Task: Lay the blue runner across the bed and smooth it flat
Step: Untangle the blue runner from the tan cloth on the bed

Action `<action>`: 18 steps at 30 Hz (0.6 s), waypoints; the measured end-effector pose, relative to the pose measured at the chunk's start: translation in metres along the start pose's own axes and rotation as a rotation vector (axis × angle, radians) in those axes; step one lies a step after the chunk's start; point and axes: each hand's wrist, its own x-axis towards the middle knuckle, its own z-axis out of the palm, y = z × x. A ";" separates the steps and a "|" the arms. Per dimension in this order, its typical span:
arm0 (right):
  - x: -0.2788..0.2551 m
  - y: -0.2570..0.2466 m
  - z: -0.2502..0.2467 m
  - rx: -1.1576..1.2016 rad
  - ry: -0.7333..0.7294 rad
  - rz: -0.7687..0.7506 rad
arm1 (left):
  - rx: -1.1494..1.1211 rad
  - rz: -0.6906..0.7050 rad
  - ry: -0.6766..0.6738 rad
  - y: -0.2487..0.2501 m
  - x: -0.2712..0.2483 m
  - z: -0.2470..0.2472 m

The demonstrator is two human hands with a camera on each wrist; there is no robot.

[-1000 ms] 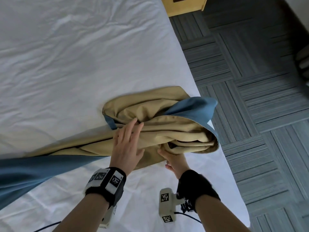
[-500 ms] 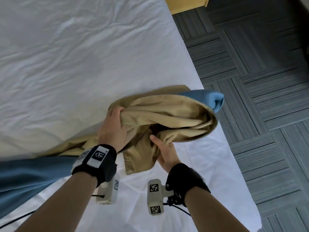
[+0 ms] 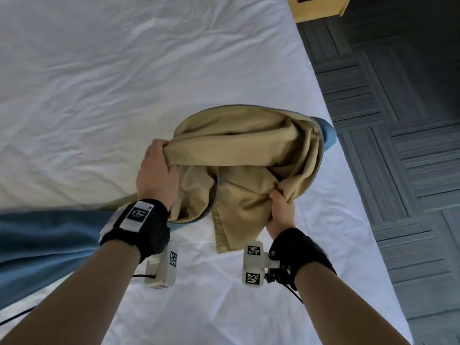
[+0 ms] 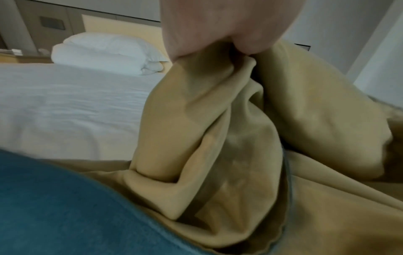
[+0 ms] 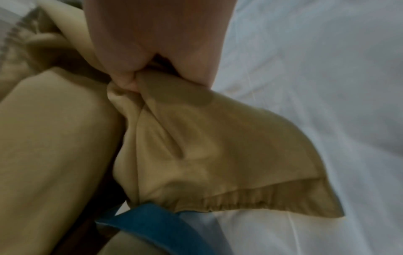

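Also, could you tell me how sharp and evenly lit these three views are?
Head view: bright, even light on the bed, edges bowed, left hand fairly crisp. Left wrist view: runner soft, the blue part blurred. Right wrist view: dimmer, right hand out of focus, sheet smeared.

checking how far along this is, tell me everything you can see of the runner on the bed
The runner is soft cloth, blue on one face and tan on the other, with a stitched hem. Its near end is bunched in folds, tan side out, lifted near the bed's right edge. The left hand grips one fold, the right hand grips another, and a tan corner hangs between them. The rest trails left, blue side up, on the white sheet. It is not yet flat.
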 end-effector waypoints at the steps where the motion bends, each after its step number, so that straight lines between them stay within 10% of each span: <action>1: 0.002 -0.003 0.000 0.021 -0.030 0.033 | -0.009 -0.014 0.004 -0.003 0.000 -0.001; 8: -0.006 0.005 -0.009 -0.419 -0.320 0.251 | -0.024 -0.048 0.008 -0.011 0.004 -0.007; 18: 0.020 -0.071 -0.085 -0.591 0.231 -0.141 | 0.003 -0.037 -0.062 -0.002 -0.003 -0.008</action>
